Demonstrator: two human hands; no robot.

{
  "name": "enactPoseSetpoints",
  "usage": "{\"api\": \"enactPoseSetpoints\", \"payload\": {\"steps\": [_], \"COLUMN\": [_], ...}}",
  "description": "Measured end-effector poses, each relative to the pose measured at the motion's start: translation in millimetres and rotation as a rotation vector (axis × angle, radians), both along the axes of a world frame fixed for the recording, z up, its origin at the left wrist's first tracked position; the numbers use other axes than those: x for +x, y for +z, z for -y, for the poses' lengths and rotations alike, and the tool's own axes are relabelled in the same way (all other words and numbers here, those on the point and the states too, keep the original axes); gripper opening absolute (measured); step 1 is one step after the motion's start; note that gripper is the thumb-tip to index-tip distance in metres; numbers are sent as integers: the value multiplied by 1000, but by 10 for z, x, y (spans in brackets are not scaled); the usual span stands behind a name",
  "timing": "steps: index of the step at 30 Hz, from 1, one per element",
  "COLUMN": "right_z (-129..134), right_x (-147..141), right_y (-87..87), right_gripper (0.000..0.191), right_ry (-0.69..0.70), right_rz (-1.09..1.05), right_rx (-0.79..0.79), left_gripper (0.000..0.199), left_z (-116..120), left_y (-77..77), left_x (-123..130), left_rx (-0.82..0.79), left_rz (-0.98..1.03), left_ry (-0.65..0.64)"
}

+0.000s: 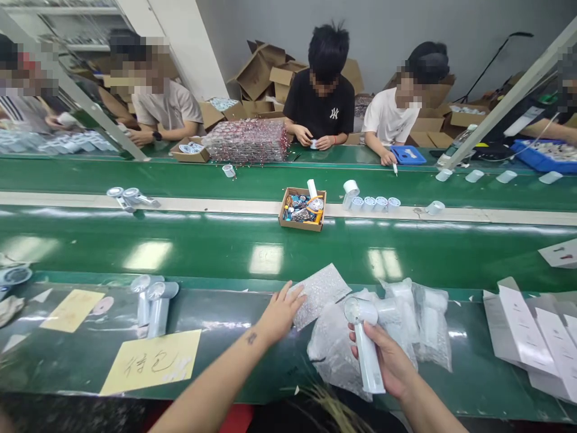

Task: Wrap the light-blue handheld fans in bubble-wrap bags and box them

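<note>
My right hand [390, 358] is closed around the handle of a pale blue handheld fan [370, 355], its round head pointing away from me. The fingers of my left hand [283, 310] are on the left edge of a flat bubble wrap bag [322, 293], gripping it; the thumb is hidden. Beneath the fan lies a heap of crumpled bubble wrap [331, 346]. Just right of it are more fans in bubble wrap bags [433, 325]. Two unwrapped fans [157, 304] stand to the left, behind a yellow sheet with handwriting [153, 361].
A green conveyor belt [216, 240] runs across beyond my bench. On its pale middle strip are a carton of small parts [300, 225] and several fan pieces [369, 203]. White boxes [523, 337] stand at right. Several people work along the far side.
</note>
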State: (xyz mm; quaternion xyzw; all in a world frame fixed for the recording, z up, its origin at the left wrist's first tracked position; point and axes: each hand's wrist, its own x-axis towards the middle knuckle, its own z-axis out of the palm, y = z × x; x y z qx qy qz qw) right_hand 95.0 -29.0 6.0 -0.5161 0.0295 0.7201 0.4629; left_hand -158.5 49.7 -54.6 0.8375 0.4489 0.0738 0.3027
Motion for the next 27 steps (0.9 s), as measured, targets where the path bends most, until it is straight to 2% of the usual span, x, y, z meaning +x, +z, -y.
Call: {"api": "enactPoseSetpoints", "payload": {"steps": [1,3,6,8,10,12,15,17,19,21,22,27], "right_z": [64,183,312,337,300,221,115,104,144,211,245,359], "right_x": [54,109,57,-45,-166,-265,-299,-240,-149,-63,-29,57], "right_y": [-3,7,61,116,175,222,261,277,298,333,356,461], "right_gripper": [39,39,45,50,56,61,62,57,52,49,48,53], "right_ry": [2,28,137,222,295,336,338,336,338,323,314,232], "right_rz": [-29,-74,-140,-205,-277,-333,-320,-246,-159,-101,-87,-49], "right_rx": [-11,-22,29,112,203,257,258,229,185,146,142,163], "left_gripper": [41,39,31,33,36,32,21,19,20,20,20,13], "left_z": [-149,-347,-368,-250,-90,65,231,300,362,439,485,757], "left_y": [-78,-208,-239,-129,59,276,547,660,738,814,854,983], "left_x": [-140,-307,-269,-108,94,280,459,520,570,627,656,742], "left_rx": [35,49,62,89,82,-30,-280,-352,-354,-280,-209,250], "left_rz": [-84,-151,-118,-103,-31,154,446,539,623,675,686,640], "left_ry": [-87,-171,-125,-57,27,126,271,396,538,586,563,252]}}
